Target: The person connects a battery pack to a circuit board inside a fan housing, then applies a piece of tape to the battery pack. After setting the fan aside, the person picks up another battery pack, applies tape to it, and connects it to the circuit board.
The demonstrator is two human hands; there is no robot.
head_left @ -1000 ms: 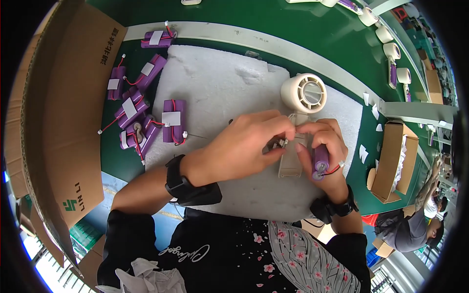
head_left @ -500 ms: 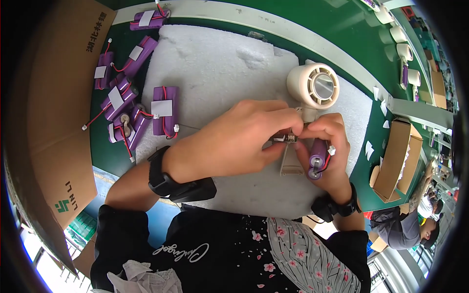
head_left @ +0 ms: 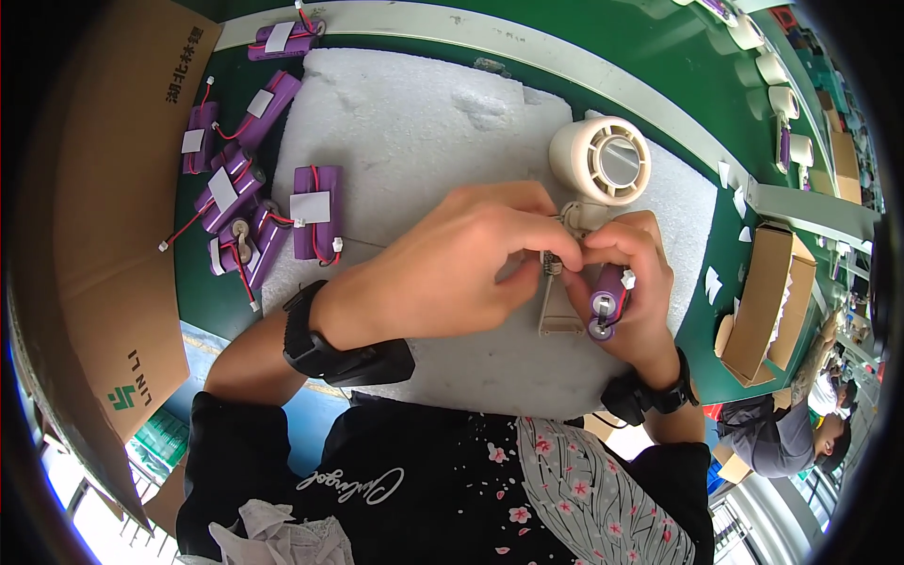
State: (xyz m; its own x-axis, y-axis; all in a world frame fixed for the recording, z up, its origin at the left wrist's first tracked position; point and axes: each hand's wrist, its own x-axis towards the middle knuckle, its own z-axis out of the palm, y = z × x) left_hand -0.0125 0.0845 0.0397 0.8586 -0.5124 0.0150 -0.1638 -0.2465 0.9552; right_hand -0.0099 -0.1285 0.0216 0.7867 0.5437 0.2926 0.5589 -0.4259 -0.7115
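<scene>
A cream handheld fan (head_left: 601,162) lies on the white foam sheet, its round head away from me and its opened handle (head_left: 562,315) toward me. My left hand (head_left: 461,264) is closed at the top of the handle, its bent fingers at a small circuit board (head_left: 552,265); they hide part of it. A purple two-cell battery pack (head_left: 605,299), with red wire and a white plug, is held in the palm of my right hand (head_left: 645,282). The right thumb and forefinger meet near the fan's neck, beside the left fingertips.
Several purple battery packs (head_left: 226,193) with wires lie left of the foam sheet (head_left: 405,122), and one (head_left: 317,212) rests on it. A large carton (head_left: 104,217) borders the left. An open small box (head_left: 767,306) and paper scraps lie right. Further right, a person (head_left: 786,438) sits.
The circuit board has gone down against the handle, and my left thumb has come away from it. The battery pack in my right hand has shifted slightly left. The fan has barely moved.
</scene>
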